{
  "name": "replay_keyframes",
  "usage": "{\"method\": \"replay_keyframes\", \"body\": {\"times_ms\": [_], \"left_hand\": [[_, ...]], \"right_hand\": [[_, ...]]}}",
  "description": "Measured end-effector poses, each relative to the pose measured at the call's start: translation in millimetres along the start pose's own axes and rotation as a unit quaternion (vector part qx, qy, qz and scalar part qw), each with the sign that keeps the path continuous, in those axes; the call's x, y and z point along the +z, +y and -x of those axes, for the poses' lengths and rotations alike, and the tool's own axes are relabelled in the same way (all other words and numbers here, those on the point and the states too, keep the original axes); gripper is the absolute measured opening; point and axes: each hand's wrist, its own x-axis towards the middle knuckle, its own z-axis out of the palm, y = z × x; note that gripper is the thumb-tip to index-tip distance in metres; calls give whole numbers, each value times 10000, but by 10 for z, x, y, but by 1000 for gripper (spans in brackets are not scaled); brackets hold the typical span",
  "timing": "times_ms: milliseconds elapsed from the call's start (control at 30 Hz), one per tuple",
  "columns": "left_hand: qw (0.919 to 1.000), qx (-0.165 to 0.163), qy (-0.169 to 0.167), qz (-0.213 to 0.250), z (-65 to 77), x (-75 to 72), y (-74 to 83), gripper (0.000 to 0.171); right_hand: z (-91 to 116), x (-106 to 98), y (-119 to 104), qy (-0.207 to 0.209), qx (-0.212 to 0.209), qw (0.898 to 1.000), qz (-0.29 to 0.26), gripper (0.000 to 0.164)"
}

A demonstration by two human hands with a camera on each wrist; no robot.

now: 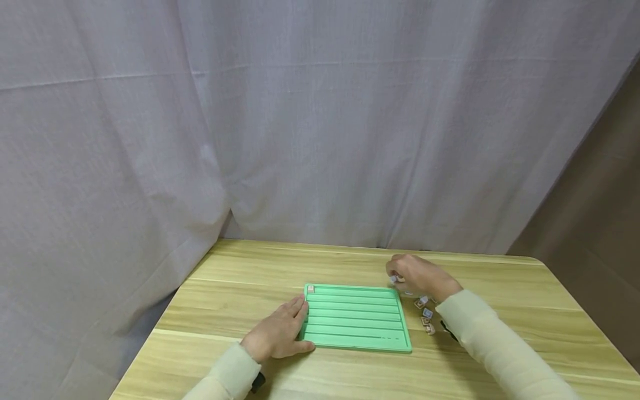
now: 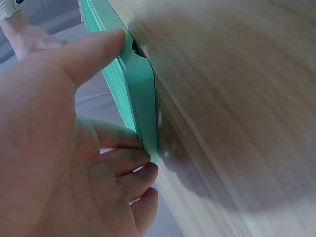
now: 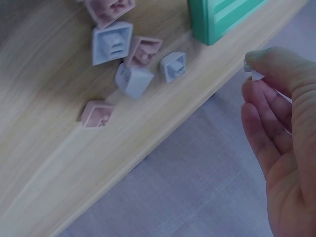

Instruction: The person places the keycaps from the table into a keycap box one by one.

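Note:
A green ridged tray (image 1: 355, 319) lies on the table with one beige keycap (image 1: 311, 289) in its far left corner. My left hand (image 1: 280, 328) rests against the tray's left side, fingers along the edge and thumb (image 2: 101, 49) at the near corner. Beyond the tray's far right corner, my right hand (image 1: 420, 278) pinches a small white keycap (image 3: 254, 73) between thumb and fingertips, raised above the table. Loose keycaps, some pinkish and some white (image 3: 112, 43), lie to the right of the tray under the right forearm, several with their hollow undersides showing.
The wooden table (image 1: 240, 272) carries the tray near its middle. A grey curtain (image 1: 320, 139) hangs behind the table's far edge and down the left side. A brown surface (image 1: 590, 266) stands at the right.

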Motion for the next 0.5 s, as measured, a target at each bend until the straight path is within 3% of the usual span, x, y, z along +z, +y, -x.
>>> {"method": "replay_keyframes", "body": {"times_ms": [500], "left_hand": [[10000, -9, -51, -18, -5, -14, 15, 94]], "right_hand": [[-185, 42, -161, 40, -241, 9994, -230, 18]]}}
